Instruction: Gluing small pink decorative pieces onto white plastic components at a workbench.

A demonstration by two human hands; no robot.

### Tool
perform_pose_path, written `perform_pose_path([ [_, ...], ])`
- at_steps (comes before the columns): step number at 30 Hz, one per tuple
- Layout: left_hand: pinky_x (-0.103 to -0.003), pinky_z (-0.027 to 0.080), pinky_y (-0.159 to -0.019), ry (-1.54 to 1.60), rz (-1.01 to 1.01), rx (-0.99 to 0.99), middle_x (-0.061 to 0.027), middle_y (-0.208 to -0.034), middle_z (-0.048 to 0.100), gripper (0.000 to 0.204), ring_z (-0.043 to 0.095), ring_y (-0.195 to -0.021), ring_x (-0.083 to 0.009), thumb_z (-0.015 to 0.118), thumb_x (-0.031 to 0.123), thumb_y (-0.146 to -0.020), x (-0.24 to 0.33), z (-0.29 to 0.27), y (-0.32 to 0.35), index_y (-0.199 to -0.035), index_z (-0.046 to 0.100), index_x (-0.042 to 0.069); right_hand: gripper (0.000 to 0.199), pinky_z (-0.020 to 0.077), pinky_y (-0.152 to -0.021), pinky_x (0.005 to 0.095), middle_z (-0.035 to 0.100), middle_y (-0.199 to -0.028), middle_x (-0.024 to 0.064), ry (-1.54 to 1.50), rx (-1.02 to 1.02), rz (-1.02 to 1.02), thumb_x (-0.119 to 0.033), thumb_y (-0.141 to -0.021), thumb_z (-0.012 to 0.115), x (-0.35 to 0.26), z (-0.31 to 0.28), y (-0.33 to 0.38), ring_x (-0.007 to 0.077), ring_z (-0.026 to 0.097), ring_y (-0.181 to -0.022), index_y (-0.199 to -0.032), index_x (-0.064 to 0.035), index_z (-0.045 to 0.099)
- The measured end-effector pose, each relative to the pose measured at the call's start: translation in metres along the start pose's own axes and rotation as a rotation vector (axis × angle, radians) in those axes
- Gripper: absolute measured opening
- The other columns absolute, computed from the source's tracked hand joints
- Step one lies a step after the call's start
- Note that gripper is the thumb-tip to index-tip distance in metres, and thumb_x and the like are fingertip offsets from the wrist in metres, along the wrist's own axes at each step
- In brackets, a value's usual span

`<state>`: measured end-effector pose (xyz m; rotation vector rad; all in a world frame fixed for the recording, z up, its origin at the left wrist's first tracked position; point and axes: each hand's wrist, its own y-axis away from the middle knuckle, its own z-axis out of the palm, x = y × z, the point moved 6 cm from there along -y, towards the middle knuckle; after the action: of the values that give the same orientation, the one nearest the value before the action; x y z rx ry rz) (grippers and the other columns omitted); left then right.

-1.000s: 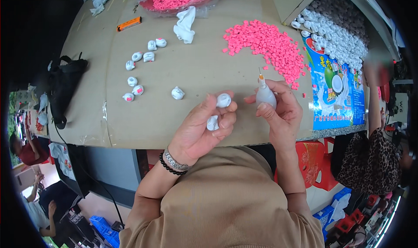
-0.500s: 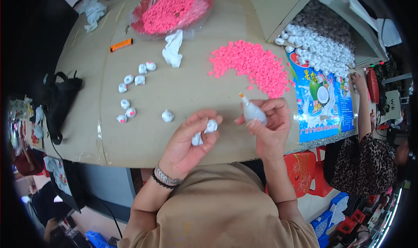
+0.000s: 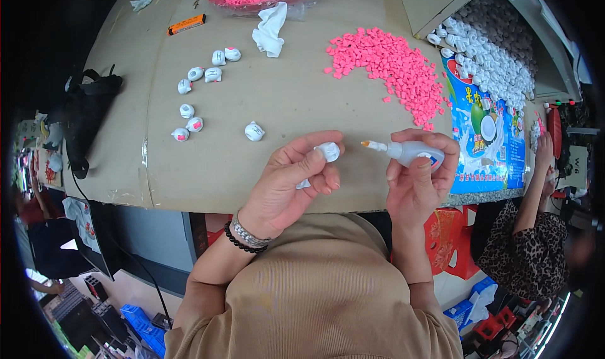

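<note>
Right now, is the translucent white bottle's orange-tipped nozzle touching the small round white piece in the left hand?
Apart: the head view shows tan tabletop between the orange-tipped nozzle and the round white piece.

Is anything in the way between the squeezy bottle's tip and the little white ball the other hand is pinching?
Nothing that I can see. The bottle in the right hand points its tip toward the white ball in the left hand, with just an open gap between them.
</note>
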<state>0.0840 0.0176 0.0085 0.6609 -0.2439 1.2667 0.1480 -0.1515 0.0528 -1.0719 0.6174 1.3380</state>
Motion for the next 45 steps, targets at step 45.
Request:
perform_pose_path([
  [45, -0.024, 0.050, -0.055, -0.439, 0.348, 0.084, -0.0069, -0.087, 0.062, 0.032, 0.063, -0.067, -0.0128, 0.057, 0.022, -0.095, -0.005, 0.000, 0.005, -0.116, 0.052, -0.001, 0.023, 0.0461, -0.060, 0.0233, 0.063, -0.097, 0.0215, 0.311, -0.117, -0.277, -0.005, -0.086, 0.065, -0.003, 0.011, 0.021, 0.0149, 0.058, -0.072, -0.099, -0.0040, 0.047],
])
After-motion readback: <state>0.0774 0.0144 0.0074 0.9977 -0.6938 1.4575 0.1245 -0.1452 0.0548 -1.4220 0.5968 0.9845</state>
